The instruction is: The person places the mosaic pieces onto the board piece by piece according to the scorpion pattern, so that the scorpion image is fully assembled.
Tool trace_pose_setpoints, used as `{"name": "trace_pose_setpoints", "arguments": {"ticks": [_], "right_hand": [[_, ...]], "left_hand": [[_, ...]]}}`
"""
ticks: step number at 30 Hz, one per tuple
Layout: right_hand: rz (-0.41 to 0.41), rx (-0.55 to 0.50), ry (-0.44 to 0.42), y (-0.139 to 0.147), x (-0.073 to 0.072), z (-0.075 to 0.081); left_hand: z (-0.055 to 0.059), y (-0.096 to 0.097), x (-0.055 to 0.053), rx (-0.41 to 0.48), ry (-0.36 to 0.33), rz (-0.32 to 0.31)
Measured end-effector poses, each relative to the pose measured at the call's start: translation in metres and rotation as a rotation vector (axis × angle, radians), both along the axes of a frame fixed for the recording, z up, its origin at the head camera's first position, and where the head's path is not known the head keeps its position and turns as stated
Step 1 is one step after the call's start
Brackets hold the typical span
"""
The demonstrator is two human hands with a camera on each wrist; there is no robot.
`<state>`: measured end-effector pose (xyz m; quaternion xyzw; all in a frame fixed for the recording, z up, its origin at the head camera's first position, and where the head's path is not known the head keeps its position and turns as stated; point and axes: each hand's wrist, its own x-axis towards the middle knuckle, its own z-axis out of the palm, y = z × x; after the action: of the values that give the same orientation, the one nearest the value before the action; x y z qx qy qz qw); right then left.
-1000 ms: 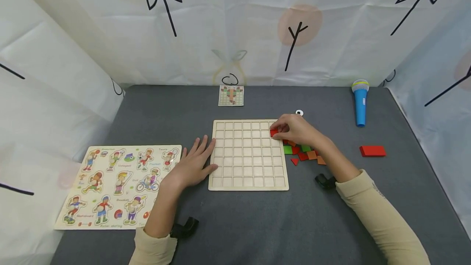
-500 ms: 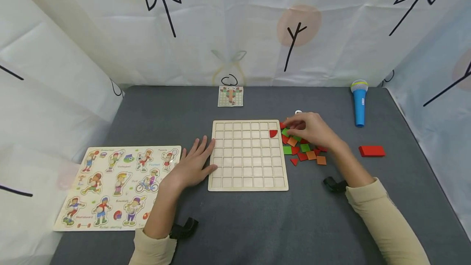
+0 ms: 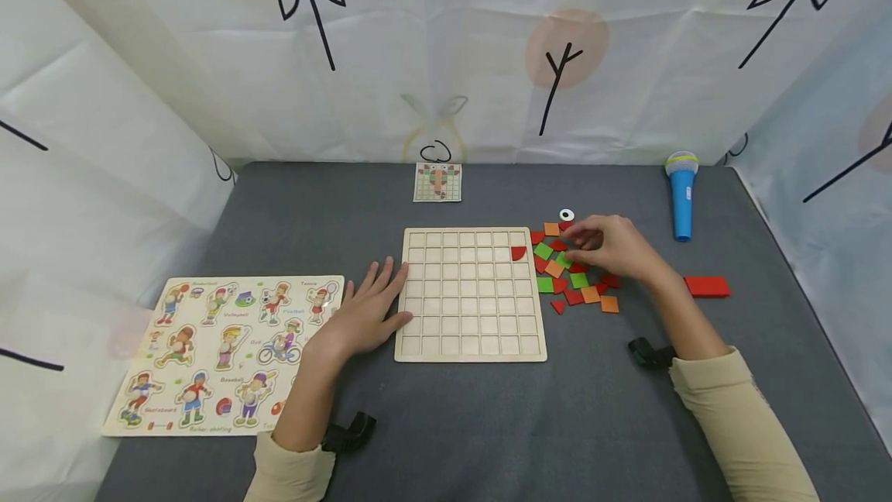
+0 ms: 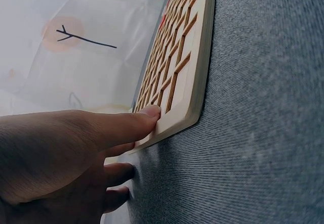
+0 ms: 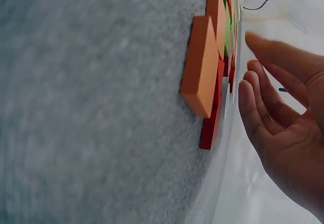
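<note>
A pale wooden grid board [image 3: 470, 308] lies flat in the middle of the table. One red piece with a rounded side [image 3: 518, 253] sits in a cell near its upper right corner. My left hand [image 3: 358, 320] rests at the board's left edge, fingers spread; in the left wrist view the thumb [image 4: 144, 123] touches the rim. Over the pile of tiles right of the board hovers my right hand [image 3: 613, 245], fingers loosely bent. The right wrist view has nothing between thumb and fingers. Near that hand lie a green tile [image 3: 578, 280] and an orange tile [image 5: 201, 67].
A puzzle board with printed sports figures [image 3: 209, 355] lies at the left. A small pattern card [image 3: 437, 181] is behind the grid board. To the right are a blue toy microphone [image 3: 683, 200] and a red block [image 3: 707, 287]. A white eye-like disc [image 3: 567, 214] lies behind the pile.
My right hand has let go of the red piece, which now lies in the upper right of the grid, and has moved right over the tiles. The left hand has stayed put.
</note>
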<state>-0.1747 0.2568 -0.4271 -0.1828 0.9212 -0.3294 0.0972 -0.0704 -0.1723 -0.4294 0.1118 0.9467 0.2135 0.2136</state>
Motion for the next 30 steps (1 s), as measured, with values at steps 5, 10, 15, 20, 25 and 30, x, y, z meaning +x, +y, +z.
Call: {"name": "trace_pose_setpoints", "arguments": {"ticks": [5,10,15,20,25,30], "right_hand": [[0.048,0.039,-0.049,0.001,0.001,-0.001],[0.073,0.065,-0.053,-0.001,0.002,-0.001],[0.087,0.106,-0.036,-0.004,0.002,-0.001],[0.073,0.13,-0.034,-0.005,0.002,-0.001],[0.067,0.116,-0.001,-0.005,0.004,0.0],[0.089,0.062,0.036,-0.012,0.007,0.003]], "left_hand": [[-0.002,-0.001,0.0,0.001,0.005,-0.001],[-0.001,0.0,0.0,0.005,0.006,0.001],[-0.002,0.0,0.0,0.006,0.006,0.003],[-0.002,0.0,0.0,0.007,0.005,0.001],[-0.002,0.0,0.0,0.005,0.002,-0.001],[-0.003,-0.001,-0.001,0.0,0.002,-0.004]]}}
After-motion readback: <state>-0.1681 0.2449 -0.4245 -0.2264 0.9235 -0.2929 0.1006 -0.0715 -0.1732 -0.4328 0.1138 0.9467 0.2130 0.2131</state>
